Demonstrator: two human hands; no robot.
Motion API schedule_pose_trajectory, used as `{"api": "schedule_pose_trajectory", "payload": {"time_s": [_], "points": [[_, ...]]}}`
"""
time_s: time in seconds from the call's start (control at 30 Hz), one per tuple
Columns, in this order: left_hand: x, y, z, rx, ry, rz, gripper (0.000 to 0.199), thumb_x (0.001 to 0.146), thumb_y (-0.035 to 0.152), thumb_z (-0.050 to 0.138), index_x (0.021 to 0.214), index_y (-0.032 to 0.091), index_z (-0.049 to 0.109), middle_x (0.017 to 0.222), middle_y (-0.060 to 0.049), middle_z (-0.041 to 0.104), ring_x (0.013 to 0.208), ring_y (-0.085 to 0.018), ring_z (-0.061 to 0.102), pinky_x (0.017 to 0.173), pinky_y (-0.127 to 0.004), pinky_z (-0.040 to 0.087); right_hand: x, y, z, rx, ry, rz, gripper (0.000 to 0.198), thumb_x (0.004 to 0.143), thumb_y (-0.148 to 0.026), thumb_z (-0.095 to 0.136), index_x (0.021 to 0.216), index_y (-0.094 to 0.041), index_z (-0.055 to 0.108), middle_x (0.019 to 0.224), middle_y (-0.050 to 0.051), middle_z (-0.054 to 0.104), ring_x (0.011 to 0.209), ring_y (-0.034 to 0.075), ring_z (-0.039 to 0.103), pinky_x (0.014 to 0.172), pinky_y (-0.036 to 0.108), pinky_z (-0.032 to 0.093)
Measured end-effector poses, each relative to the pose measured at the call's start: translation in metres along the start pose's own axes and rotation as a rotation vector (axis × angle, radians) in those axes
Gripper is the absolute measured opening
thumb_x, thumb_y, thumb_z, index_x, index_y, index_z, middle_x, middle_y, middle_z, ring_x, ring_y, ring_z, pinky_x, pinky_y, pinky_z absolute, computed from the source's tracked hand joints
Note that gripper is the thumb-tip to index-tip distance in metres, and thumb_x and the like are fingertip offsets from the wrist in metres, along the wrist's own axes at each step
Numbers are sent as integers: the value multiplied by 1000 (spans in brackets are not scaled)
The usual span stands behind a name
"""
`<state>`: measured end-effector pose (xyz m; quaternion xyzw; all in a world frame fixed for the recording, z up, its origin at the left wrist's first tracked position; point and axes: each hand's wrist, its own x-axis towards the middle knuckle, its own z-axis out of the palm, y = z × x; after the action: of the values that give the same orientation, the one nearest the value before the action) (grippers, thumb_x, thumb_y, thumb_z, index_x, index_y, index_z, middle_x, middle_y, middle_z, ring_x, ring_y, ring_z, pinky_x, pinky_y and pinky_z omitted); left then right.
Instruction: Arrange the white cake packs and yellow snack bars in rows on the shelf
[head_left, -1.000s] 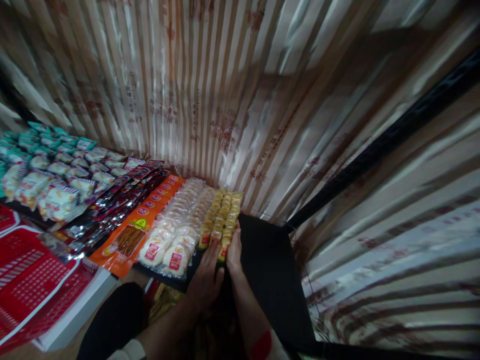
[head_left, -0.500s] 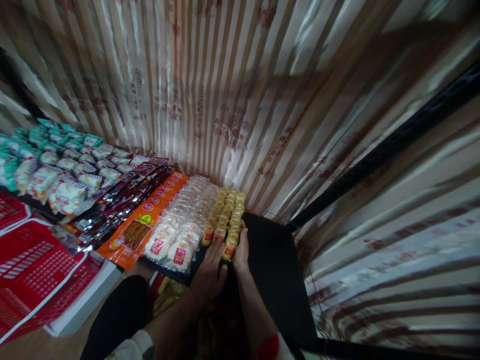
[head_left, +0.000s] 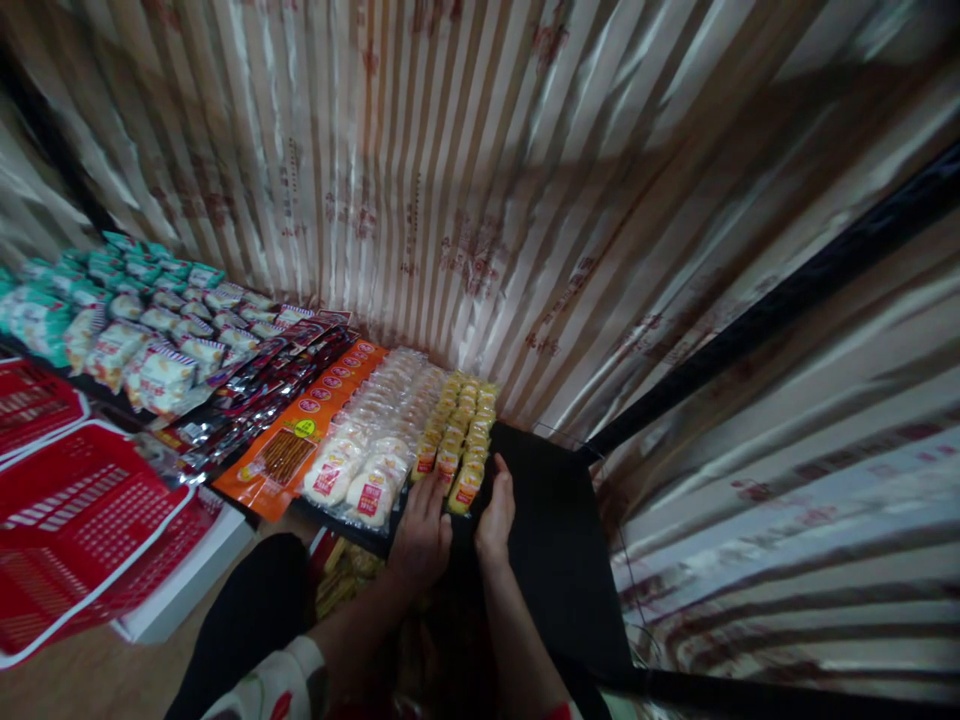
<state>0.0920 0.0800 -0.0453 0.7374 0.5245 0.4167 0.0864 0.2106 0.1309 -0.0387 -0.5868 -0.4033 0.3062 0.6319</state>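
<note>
Small yellow snack packets [head_left: 466, 440] stand in three rows on a black shelf [head_left: 551, 520]. My left hand [head_left: 422, 530] lies at the front of these rows, its fingers stretched out and touching the near packets. Just right of the rows is my right hand [head_left: 496, 510], upright on its edge with fingers extended and a small gap to the packets. Neither hand grips anything. Clear-wrapped white round crackers [head_left: 371, 490] lie in two rows left of my left hand.
Left along the shelf are an orange snack bag [head_left: 281, 455], dark shiny packets [head_left: 247, 395], white packets [head_left: 161, 375] and teal packets [head_left: 45, 315]. Red baskets [head_left: 82, 520] stand at the lower left. A striped sheet [head_left: 480, 180] hangs behind; a black post [head_left: 750, 320] slants at the right.
My right hand has moved off the side of the yellow packets, slightly to the right. My left hand stays at their front. The whole view has shifted a little.
</note>
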Motion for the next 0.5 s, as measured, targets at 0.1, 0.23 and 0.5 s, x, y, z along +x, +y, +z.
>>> {"api": "schedule_pose_trajectory", "payload": {"time_s": [0.1, 0.23, 0.5], "points": [[0, -1, 5, 34, 69, -73, 50, 85, 14, 31, 135, 8, 30, 141, -16, 35, 133, -26, 27, 107, -48, 30, -9, 8, -6, -42, -13, -9, 58, 85, -55, 30, 125, -16, 48, 132, 9, 48, 122, 21, 42, 102, 37, 32], [2, -5, 10, 9, 88, -110, 49, 87, 15, 29, 135, 6, 29, 143, -17, 30, 135, -25, 22, 107, -47, 30, -11, 17, -8, -40, 20, 8, 59, 84, -55, 31, 124, -15, 49, 132, 10, 48, 122, 23, 42, 101, 37, 33], [5, -14, 17, -47, 143, -150, 44, 89, 18, 29, 132, 10, 35, 141, -15, 34, 133, -24, 28, 106, -48, 31, -11, 19, -7, -5, 44, 4, 56, 85, -53, 32, 123, -15, 49, 130, 10, 49, 117, 22, 47, 98, 37, 36]]}}
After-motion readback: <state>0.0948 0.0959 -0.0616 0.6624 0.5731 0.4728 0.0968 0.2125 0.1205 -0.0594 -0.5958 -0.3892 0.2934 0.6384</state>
